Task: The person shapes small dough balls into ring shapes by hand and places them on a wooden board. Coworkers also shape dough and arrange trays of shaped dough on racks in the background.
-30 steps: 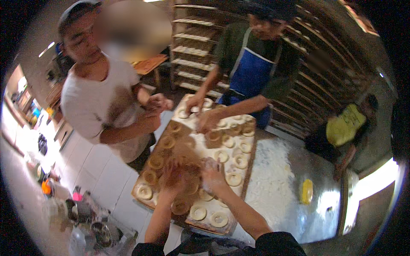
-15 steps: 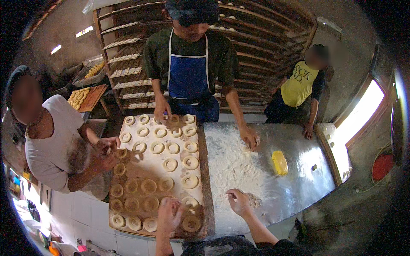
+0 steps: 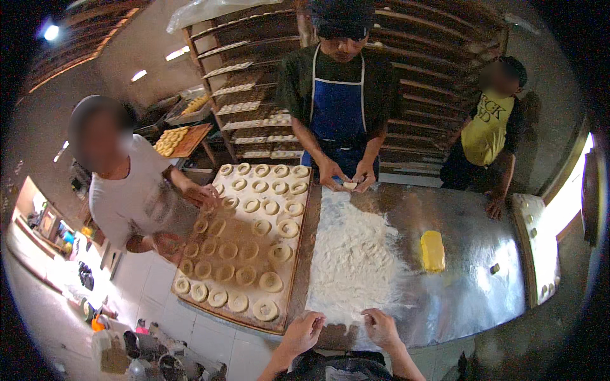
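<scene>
At the near edge of the floured table, my left hand point(image 3: 304, 333) is held over the flour's border with its fingers loosely bent. To its right, my right hand point(image 3: 382, 329) hovers at the same edge, fingers curved inward. I see no dough in either hand, and a gap separates them. White flour point(image 3: 352, 254) lies thick on the table just beyond them. Left of my left hand is a wooden tray point(image 3: 287, 320) with rows of dough rings, the nearest being a large dough ring point(image 3: 265, 309).
Across the table, a person in a blue apron point(image 3: 338, 111) holds a small dough piece point(image 3: 350, 185). A person in a white shirt point(image 3: 136, 190) reaches over the tray. A yellow block point(image 3: 433, 251) rests on the metal tabletop point(image 3: 464, 298); another person point(image 3: 486, 130) stands at its far right.
My left hand has left the tray and come right to the flour's edge. The aproned person's hands have come together around dough. The view has shifted.
</scene>
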{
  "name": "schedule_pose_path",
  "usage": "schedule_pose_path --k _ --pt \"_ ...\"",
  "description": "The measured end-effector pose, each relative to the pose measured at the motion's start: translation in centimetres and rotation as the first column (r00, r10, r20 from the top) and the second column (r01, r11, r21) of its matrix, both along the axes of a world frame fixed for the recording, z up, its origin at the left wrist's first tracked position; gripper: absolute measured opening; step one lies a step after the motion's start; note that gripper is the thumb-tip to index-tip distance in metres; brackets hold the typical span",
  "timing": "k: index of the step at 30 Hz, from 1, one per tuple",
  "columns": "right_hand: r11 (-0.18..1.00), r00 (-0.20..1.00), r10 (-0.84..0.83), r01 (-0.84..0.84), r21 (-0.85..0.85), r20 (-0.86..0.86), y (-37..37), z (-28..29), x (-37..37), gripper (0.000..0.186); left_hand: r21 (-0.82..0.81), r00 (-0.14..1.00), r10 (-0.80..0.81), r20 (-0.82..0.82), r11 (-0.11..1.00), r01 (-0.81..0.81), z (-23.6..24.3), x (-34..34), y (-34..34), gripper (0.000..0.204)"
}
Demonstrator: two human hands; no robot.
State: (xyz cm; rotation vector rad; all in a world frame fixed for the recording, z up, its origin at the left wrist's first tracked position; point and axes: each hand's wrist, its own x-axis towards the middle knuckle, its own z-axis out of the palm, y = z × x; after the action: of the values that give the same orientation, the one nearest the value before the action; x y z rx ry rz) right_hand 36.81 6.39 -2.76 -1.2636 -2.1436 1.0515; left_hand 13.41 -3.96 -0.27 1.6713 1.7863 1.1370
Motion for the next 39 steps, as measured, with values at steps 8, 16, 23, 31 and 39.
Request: schedule_pose_path --k 8,16,23,31,39 --pt "0.849 0.915 -0.386 0.401 0.344 -0.114 1.5 -3.2 15.8 0.014 0.236 0.892 0.402 -0.206 0.905 -0.353 -5.2 5.9 -0.1 0.027" --pt "0.673 0.876 -0.456 0.455 0.583 -0.158 2.0 -7.0 24.0 0.007 0.292 0.794 0.563 -0.230 0.818 -0.496 -7.7 6.4 0.4 0.026" --pt "0.605 0.845 -0.524 0.283 0.744 0.105 2.1 -7.7 24.4 0.034 0.280 0.761 0.601 -0.245 0.795 -0.538 -7.6 6.8 0.2 0.024" --pt "0.683 0.839 -0.544 0.425 0.594 0.025 2.3 -7.2 23.6 0.026 0.240 0.707 0.635 -0.312 0.772 -0.588 -7.1 7.0 0.6 0.032" --pt "0.748 0.875 -0.444 0.243 0.618 0.194 1.6 -5.7 23.9 0.017 0.241 0.718 0.619 -0.320 0.785 -0.570 -6.9 7.1 0.4 0.050"
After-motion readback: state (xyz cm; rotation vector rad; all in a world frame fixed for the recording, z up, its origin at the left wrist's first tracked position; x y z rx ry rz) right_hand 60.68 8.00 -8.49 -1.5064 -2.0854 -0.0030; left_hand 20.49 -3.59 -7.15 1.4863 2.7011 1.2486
